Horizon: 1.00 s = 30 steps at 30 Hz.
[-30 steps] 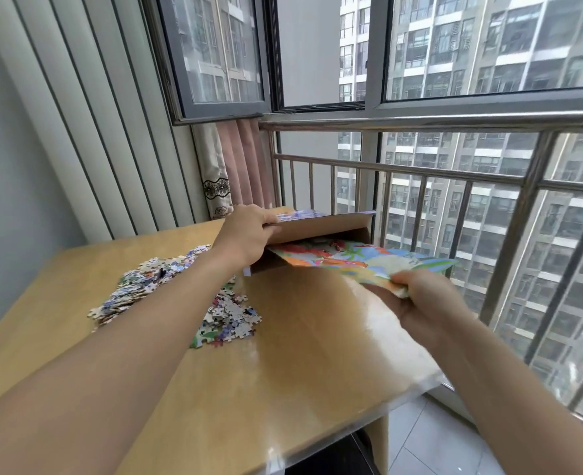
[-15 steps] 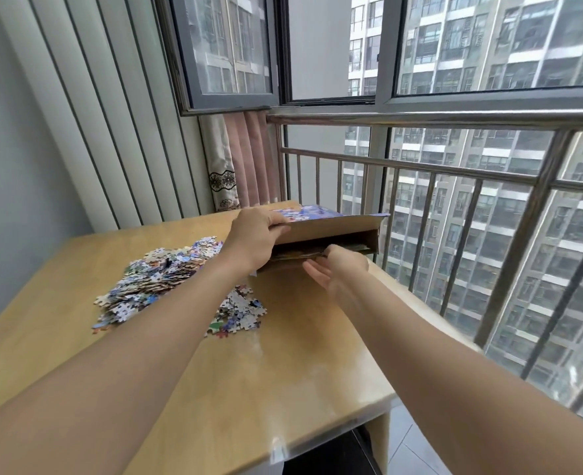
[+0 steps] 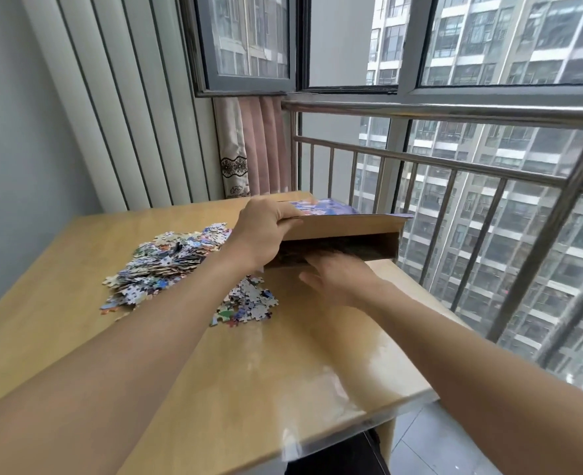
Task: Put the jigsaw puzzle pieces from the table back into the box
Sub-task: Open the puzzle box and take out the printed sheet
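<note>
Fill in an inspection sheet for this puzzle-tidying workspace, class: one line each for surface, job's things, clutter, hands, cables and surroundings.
Surface: wooden table, glossy, standing against a window railing.
Job's things: puzzle pieces heaped loose on the table; cardboard box lying at the far edge, its opening facing the person.
Clutter: nothing seen.
Hands: left hand grips the box's upper flap; right hand flat, fingers straight, at the box's opening, blurred.
Cables: nothing seen.
Surroundings: curtain in the corner, ribbed wall panel, apartment blocks outside.
</note>
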Each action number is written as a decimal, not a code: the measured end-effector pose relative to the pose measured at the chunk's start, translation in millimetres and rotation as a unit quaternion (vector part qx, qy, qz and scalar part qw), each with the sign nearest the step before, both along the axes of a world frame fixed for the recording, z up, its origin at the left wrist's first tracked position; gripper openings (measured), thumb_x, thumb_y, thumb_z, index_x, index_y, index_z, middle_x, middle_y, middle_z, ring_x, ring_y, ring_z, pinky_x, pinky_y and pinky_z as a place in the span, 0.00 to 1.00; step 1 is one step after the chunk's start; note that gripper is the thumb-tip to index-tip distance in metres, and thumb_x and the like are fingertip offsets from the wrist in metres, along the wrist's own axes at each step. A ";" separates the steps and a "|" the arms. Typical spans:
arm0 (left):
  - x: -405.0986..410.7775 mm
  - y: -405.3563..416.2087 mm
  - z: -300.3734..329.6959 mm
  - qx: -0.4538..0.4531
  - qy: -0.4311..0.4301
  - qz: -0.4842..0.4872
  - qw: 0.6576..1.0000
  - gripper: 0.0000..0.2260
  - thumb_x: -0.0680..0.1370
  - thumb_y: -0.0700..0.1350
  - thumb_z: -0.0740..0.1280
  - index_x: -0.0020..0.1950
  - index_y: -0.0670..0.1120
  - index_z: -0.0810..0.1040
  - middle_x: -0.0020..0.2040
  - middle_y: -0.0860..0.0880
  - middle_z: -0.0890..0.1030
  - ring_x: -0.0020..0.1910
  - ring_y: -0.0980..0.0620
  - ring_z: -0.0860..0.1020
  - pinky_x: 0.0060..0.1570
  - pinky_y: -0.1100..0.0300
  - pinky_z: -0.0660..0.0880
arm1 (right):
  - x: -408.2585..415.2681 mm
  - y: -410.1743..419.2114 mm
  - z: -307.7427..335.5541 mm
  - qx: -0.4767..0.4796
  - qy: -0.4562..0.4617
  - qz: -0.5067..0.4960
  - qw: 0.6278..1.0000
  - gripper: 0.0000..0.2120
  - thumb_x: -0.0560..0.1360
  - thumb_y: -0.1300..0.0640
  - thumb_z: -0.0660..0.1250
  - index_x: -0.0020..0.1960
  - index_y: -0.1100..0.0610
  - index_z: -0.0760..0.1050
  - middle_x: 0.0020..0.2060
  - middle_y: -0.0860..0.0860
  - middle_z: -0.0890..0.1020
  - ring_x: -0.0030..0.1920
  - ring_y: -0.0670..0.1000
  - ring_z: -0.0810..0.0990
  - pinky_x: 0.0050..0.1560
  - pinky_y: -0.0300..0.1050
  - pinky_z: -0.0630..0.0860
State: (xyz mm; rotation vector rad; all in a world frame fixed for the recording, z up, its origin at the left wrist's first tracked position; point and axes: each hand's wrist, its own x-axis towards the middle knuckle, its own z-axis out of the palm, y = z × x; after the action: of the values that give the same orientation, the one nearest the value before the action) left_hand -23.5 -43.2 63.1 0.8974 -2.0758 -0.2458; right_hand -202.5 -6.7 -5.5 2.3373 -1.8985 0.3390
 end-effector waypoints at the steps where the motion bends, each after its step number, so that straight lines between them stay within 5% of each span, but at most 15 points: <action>1: -0.7 -0.1 -0.6 0.002 0.000 -0.006 1.000 0.07 0.78 0.41 0.72 0.55 0.47 0.87 0.50 0.49 0.86 0.51 0.49 0.82 0.58 0.51 0.76 | 0.0 -6.1 2.1 0.018 -0.019 0.005 1.000 0.22 0.81 0.40 0.58 0.72 0.46 0.69 0.68 0.51 0.77 0.65 0.55 0.76 0.64 0.50 0.74; 7: 2.6 -9.6 -12.6 -0.006 0.001 -0.022 1.000 0.08 0.78 0.41 0.71 0.56 0.47 0.86 0.51 0.50 0.86 0.52 0.51 0.83 0.58 0.54 0.77 | 8.3 -17.1 15.8 0.071 -0.073 -0.026 0.994 0.29 0.78 0.40 0.65 0.76 0.47 0.66 0.70 0.52 0.75 0.67 0.56 0.75 0.65 0.51 0.74; 11: 14.2 -14.8 -24.6 0.020 0.006 -0.051 0.999 0.08 0.78 0.39 0.71 0.55 0.46 0.86 0.51 0.51 0.86 0.51 0.56 0.82 0.56 0.65 0.75 | 44.9 31.3 3.9 -0.100 -0.136 -0.027 0.985 0.07 0.75 0.49 0.69 0.47 0.52 0.80 0.45 0.49 0.83 0.47 0.54 0.80 0.45 0.50 0.78; 13: 21.6 -14.8 -32.8 0.036 -0.029 -0.068 0.997 0.09 0.77 0.37 0.71 0.56 0.45 0.86 0.52 0.51 0.86 0.50 0.60 0.80 0.55 0.72 0.72 | 64.1 41.2 -12.9 -0.053 -0.158 -0.026 0.986 0.11 0.73 0.48 0.69 0.39 0.55 0.78 0.37 0.50 0.82 0.40 0.55 0.79 0.41 0.51 0.78; 18: 53.9 0.7 -57.6 0.052 -0.092 -0.024 0.994 0.21 0.73 0.34 0.73 0.64 0.48 0.81 0.62 0.50 0.82 0.59 0.55 0.77 0.62 0.65 0.70 | 79.9 31.4 -42.4 -0.006 -0.241 -0.056 0.969 0.24 0.64 0.36 0.69 0.50 0.53 0.81 0.45 0.48 0.84 0.48 0.52 0.81 0.49 0.51 0.78; 20: 86.1 8.8 -69.1 0.024 -0.093 0.047 0.994 0.25 0.71 0.40 0.77 0.67 0.49 0.79 0.64 0.50 0.81 0.63 0.51 0.76 0.66 0.58 0.70 | 81.8 32.1 -47.6 0.008 -0.247 -0.083 0.965 0.29 0.61 0.34 0.73 0.54 0.53 0.81 0.50 0.48 0.84 0.54 0.52 0.80 0.54 0.49 0.77; 23: 143.4 28.6 -98.5 -0.021 -0.037 0.172 0.984 0.21 0.70 0.54 0.79 0.60 0.49 0.80 0.55 0.51 0.82 0.56 0.50 0.77 0.58 0.57 0.73 | 84.7 31.0 -52.5 0.002 -0.262 -0.114 0.958 0.33 0.62 0.35 0.79 0.57 0.55 0.80 0.52 0.50 0.83 0.56 0.52 0.79 0.55 0.47 0.75; 30: 150.9 39.1 -124.8 -0.014 -0.032 0.146 0.989 0.21 0.70 0.58 0.76 0.56 0.49 0.80 0.50 0.54 0.80 0.51 0.55 0.75 0.54 0.62 0.69 | 86.1 16.9 -30.6 -0.093 -0.491 -0.128 0.857 0.22 0.69 0.36 0.74 0.50 0.54 0.85 0.42 0.43 0.86 0.44 0.42 0.84 0.51 0.48 0.81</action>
State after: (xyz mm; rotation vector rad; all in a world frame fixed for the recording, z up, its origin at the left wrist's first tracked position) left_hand 127.3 -4.1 -61.8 1.1902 -1.9701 -0.0326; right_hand -116.4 10.3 -36.1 1.8435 -2.3088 1.8604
